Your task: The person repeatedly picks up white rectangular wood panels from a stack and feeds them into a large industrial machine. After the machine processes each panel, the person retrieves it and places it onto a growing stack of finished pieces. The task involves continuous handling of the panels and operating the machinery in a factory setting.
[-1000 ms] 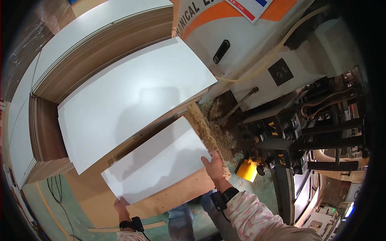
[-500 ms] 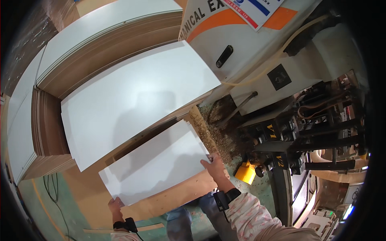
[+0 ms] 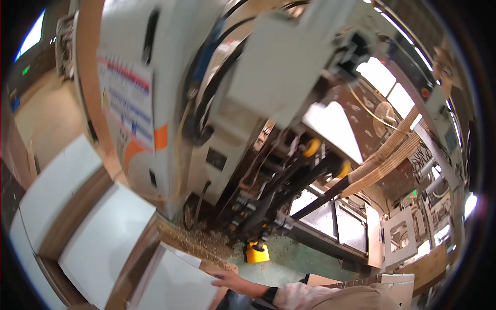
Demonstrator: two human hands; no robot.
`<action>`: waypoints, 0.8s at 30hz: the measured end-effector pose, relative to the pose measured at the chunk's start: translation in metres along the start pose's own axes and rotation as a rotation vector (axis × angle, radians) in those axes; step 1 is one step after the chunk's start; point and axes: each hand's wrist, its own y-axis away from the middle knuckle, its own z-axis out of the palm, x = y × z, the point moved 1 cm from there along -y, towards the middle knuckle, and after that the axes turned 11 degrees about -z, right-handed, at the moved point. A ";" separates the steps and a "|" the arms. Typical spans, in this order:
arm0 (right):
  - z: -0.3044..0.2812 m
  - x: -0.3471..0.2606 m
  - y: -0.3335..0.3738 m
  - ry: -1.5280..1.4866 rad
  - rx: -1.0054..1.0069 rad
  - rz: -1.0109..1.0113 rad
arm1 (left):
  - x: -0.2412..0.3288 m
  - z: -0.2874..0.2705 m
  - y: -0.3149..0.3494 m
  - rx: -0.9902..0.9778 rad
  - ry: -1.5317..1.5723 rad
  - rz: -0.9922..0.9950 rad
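Note:
My right hand [image 3: 236, 283] reaches in from the lower edge and grips the right edge of a white board [image 3: 175, 284], its fingers partly hidden. Beneath that board lies at least one more white panel, of which an edge and corner show. My left hand is out of the picture, as is the board's near left part. Just beyond the board stands a larger stack topped by a white panel [image 3: 106, 243].
Further left is another stack of white-faced boards [image 3: 64, 191]. A grey-white machine cabinet [image 3: 155, 103] rises ahead. Right of it are dark machine parts, a yellow pedal-like piece [image 3: 257, 253] on the green floor, and beige ribbed hoses [image 3: 385, 160]. Sawdust [image 3: 206, 245] lies by the cabinet.
The view has swung up and to the right, bringing in the machine and workshop. The boards now sit lower left. My left hand has left the picture; my right hand stays at the board's edge.

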 end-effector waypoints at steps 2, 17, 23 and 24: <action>-0.025 -0.071 0.060 -0.007 -0.013 -0.092 | 0.045 0.048 0.045 -0.085 -0.020 0.046; -0.279 -0.346 0.283 -0.795 0.635 -0.790 | 0.151 0.369 0.322 -0.359 0.059 0.213; -0.459 -0.309 0.175 -0.911 0.899 -1.045 | 0.131 0.500 0.358 -0.314 0.262 0.222; -0.454 -0.335 0.182 -0.828 0.989 -0.944 | 0.131 0.518 0.363 -0.304 0.312 0.228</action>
